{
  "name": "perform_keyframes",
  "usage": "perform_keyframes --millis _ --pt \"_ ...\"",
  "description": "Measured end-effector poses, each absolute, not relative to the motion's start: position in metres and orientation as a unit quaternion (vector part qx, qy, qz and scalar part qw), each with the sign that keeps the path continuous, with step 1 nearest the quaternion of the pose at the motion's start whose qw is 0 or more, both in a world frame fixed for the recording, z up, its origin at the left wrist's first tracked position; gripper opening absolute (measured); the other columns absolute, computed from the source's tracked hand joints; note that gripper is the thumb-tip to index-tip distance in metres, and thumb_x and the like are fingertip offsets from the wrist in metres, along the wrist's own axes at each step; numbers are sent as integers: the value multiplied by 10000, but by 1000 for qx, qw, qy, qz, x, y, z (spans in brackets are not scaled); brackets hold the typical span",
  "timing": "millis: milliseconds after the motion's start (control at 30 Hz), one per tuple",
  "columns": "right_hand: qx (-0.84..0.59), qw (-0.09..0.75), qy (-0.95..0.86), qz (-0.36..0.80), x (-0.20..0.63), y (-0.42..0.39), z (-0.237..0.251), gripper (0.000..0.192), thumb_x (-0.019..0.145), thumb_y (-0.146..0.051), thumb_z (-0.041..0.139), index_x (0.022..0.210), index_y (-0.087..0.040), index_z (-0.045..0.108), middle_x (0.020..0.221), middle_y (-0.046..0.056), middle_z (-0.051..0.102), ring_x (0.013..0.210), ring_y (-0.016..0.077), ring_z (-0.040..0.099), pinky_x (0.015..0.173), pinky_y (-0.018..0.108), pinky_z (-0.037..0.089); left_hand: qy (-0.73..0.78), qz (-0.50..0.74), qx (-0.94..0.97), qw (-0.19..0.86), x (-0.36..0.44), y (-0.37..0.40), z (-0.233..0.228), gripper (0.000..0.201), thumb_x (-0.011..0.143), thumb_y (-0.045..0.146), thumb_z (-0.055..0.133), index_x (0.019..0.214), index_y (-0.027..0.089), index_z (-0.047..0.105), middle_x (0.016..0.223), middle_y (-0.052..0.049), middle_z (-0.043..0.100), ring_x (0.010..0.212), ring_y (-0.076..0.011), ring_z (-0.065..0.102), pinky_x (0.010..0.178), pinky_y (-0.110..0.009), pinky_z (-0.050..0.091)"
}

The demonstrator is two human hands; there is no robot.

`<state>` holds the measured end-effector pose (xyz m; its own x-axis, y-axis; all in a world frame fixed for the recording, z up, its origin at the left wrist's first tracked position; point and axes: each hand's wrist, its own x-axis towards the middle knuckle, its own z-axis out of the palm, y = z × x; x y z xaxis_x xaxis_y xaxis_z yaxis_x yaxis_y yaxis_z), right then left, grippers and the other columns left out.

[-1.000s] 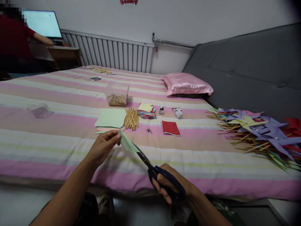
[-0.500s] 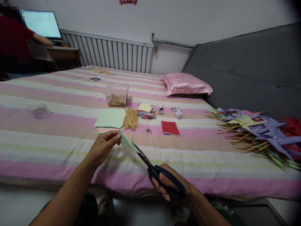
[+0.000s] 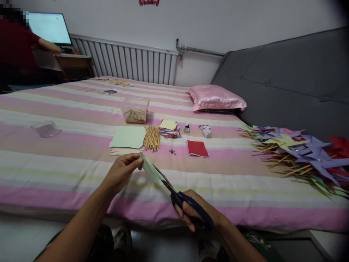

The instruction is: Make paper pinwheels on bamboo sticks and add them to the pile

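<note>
Light-green paper (image 3: 151, 169) is up over the near part of the bed (image 3: 68, 163), looks folded, 1 end pinched in the left hand (image 3: 122, 174). Right hand (image 3: 192, 209) grips the blue-handled scissors (image 3: 179, 198), blades at the other end; can't tell how deep the cut is. Beyond on the bed: green sheets (image 3: 128, 136), sticks (image 3: 152, 138) just beside, red paper (image 3: 197, 148). Pinwheels (image 3: 309, 151) piled far right.

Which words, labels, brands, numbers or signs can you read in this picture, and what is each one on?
"Wedding": red lettering on the wall, at the top edge.
Monitor screen: any text is too blurred to read.
Small white pack: any print is too small to read.
</note>
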<state>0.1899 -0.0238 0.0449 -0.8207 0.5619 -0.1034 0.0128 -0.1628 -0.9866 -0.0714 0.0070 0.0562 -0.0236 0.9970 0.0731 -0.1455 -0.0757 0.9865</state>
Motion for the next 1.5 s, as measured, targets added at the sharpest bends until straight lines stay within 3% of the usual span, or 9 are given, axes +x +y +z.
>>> perform_keyframes --millis 433,900,1500 --pt "-267 179 -594 738 188 -23 44 600 636 -732 538 596 -136 483 444 -54 449 327 34 434 296 128 274 456 558 469 510 -69 6 58 150 653 292 741 677 152 694 628 2 593 602 -96 486 594 -214 389" --pt "-286 169 -579 745 188 -24 37 520 707 -629 573 563 -140 468 431 -56 458 304 35 433 271 120 314 459 557 470 508 -69 6 61 147 652 286 740 675 150 689 628 0 587 604 -105 487 603 -228 390" --pt "-251 198 -602 731 188 -22 37 577 667 -708 532 595 -139 472 421 -60 447 314 26 431 284 107 278 465 539 490 503 -68 6 57 153 670 297 721 665 148 688 621 -8 583 606 -113 484 601 -236 391"
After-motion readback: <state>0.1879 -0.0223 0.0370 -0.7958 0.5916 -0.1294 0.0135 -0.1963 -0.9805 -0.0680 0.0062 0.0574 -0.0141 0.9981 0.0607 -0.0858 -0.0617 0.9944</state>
